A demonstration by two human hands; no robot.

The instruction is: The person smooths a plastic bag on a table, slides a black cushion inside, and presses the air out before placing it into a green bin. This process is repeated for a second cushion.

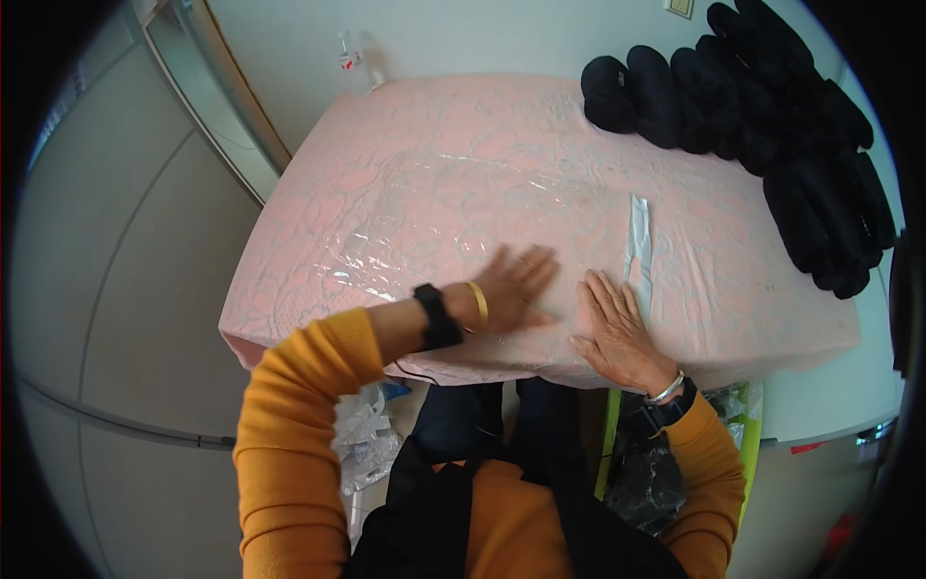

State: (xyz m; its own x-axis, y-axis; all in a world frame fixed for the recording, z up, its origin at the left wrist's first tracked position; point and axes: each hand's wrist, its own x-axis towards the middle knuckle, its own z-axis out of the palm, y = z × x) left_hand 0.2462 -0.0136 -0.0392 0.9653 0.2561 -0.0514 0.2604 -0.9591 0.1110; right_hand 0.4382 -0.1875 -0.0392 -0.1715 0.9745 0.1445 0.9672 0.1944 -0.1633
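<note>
A clear plastic bag (371, 256) lies flat on the pink patterned tablecloth (714, 318), its glossy creases catching the light. Over its near right part is my left hand (513, 289), slightly blurred, with fingers spread and nothing in them. Further right, my right hand (615, 331) rests palm down with its fingers stretched out. Its fingertips reach the lower end of a silvery-white strip (639, 241), which runs away from me along the bag's right side. Whether the strip is stuck to the bag, I cannot tell.
Black padded rolls (723, 92) are piled along the far right of the table. A clear bottle (352, 60) stands at the back left by the wall. Below the front edge are a green-rimmed bin (610, 439) holding dark plastic and some crumpled clear plastic (367, 444).
</note>
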